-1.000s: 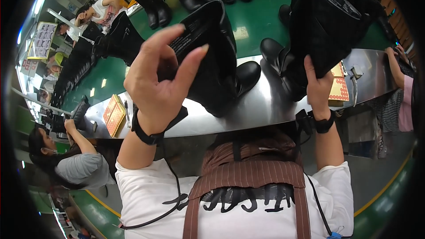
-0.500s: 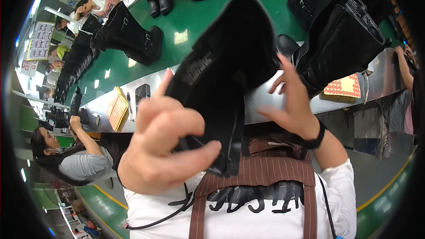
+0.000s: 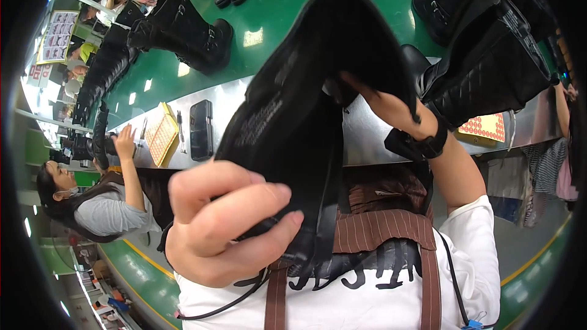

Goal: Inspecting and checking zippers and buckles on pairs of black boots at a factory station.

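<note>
I hold the tall black boot [image 3: 306, 116] raised over the steel bench [image 3: 367, 128]: my left grip [image 3: 226, 226] closed round its shaft edge, my right grip [image 3: 391, 107] inside the opening. I'd steady it without creasing the leather.

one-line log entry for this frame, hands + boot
left hand: grips black boot at lower edge | right hand: inside boot shaft, mostly hidden | boot: lifted off steel bench | phone: on bench
</note>
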A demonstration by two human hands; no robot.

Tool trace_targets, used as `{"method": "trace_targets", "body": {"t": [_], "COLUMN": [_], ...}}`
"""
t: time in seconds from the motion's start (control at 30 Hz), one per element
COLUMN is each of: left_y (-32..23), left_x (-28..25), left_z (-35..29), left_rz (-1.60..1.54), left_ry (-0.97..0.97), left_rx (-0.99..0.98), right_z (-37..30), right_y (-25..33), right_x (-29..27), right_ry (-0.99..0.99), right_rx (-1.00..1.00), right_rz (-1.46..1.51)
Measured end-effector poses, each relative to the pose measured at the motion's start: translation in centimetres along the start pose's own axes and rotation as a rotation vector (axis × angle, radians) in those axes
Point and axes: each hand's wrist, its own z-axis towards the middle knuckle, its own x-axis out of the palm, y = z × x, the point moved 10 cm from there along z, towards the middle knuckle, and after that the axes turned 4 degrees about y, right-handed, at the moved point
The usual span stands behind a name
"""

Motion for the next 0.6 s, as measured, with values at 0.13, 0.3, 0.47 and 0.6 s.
{"method": "trace_targets", "body": {"t": [0.13,0.3,0.47,0.6], "left_y": [0.4,1.4,1.0,1.6], "left_x": [1.2,1.2,1.1,0.6], "left_z": [0.9,0.6,-1.1,-0.7], "left_rz": [0.151,0.031,0.11,0.127], "left_ry": [0.124,0.034,0.02,-0.021], "left_rx": [0.091,-0.074,0.006,-0.061], "right_z": [0.4,-0.3,-1.2,-3.8], "right_y": [-3.2,-4.6,-5.8,-3.5], "right_x": [1.5,2.2,3.1,-0.8], "right_ry": [-0.015,-0.011,0.035,-0.477], "right_rx": [0.172,0.25,0.502,0.223], "right_rz": [0.156,0.151,0.301,0.198]}}
